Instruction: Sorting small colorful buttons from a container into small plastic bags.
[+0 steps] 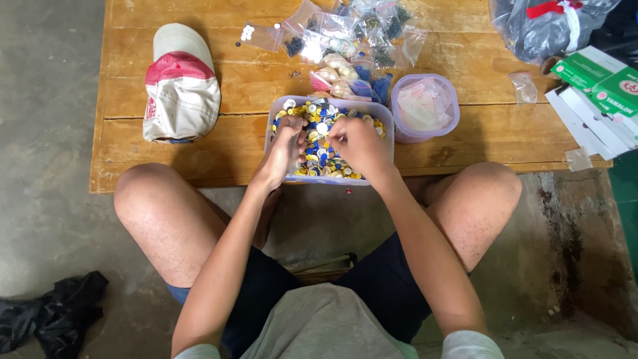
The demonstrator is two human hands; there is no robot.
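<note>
A clear rectangular plastic tub (pixel 389 126) stands at the near edge of a low, worn wooden tabletop (pixel 232 73), filled with small round buttons in yellow, blue and white (pixel 321 143). Both hands are down in that tub. The left hand (pixel 287 143) is loosely curled over the buttons on the tub's left side, fingers bent inward; whether it grips any cannot be told. The right hand (pixel 357 143) lies over the tub's right half with its fingertips pinched together among the buttons, seemingly on a few of them, though the pieces themselves are too small to make out.

Just right of the tub, touching or nearly touching it, sits a round lilac plastic container (pixel 425 106) holding crumpled clear little bags. Behind the tub lies a heap of small clear zip bags (pixel 345 33), some with dark, blue or pale contents. Well to the tub's left rests a cream and red cloth cap (pixel 181 83) with a small red label patch on its side. Far right of the tub, at the tabletop's corner, are flat green and white cardboard boxes (pixel 595 76) with printed labels, and behind them a grey plastic sack tied with a red strip (pixel 545 23). One loose clear bag (pixel 524 88) lies between the lilac container and the boxes. On the concrete floor, well left of the tub and nearer the person, lies a black crumpled cloth (pixel 50 312).
</note>
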